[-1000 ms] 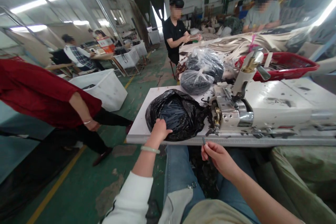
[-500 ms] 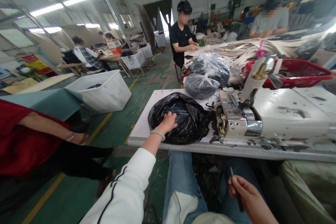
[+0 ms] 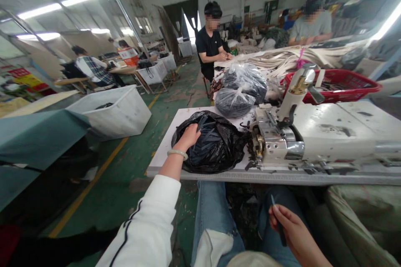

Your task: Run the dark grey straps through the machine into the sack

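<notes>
A black plastic bag (image 3: 230, 150) lies open on the white table, with dark blue-grey strips (image 3: 208, 137) showing inside. My left hand (image 3: 189, 135), with a pale bangle at the wrist, reaches over the bag's left side, its fingers closed on some of the strips. Low at the right, above my knee, my right hand (image 3: 286, 221) is wrapped round a slim dark tool (image 3: 281, 229) with a thin pointed tip facing up. Just right of the bag stands a white and metal sewing machine (image 3: 283, 139).
Behind the black bag sit clear plastic bags (image 3: 234, 102) of dark pieces. A red basket (image 3: 351, 83) and long beige strips (image 3: 300, 56) lie farther back. A white bin (image 3: 125, 112) stands left. Several people sit beyond.
My left hand has moved left and up over the bag, whose mouth shows more strips. The person in red at the left has mostly left view. The whole view has shifted slightly.
</notes>
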Motion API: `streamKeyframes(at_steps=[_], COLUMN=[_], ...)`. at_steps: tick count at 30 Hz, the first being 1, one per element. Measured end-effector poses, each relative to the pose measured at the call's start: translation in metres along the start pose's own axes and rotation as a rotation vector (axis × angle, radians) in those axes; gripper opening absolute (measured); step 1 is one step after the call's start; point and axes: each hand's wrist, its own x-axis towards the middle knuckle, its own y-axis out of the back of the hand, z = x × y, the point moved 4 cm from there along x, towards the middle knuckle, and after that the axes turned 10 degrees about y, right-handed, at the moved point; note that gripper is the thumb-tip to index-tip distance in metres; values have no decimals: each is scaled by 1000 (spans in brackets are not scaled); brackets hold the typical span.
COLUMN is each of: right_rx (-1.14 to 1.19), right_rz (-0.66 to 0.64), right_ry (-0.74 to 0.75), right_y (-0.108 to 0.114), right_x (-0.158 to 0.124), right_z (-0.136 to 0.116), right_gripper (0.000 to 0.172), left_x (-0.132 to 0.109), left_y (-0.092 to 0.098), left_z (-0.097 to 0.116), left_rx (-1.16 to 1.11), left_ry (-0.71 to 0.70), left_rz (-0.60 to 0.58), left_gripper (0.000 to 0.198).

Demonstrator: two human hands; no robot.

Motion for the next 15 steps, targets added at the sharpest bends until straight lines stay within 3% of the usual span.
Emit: streamKeyframes(at_steps=[7,15], right_rx=[36,-33], right_rz=[15,-6], right_ry=[-6,7], right_y=[3,1], right_x=[1,1], right_z=[7,3], right_gripper=[43,46], left_x=[26,10], left_y=[-6,-30], left_z=[0,-7], left_rx=[-217,-559], left_ry=[143,280], left_rz=[-173,-246], left_gripper=[21,19])
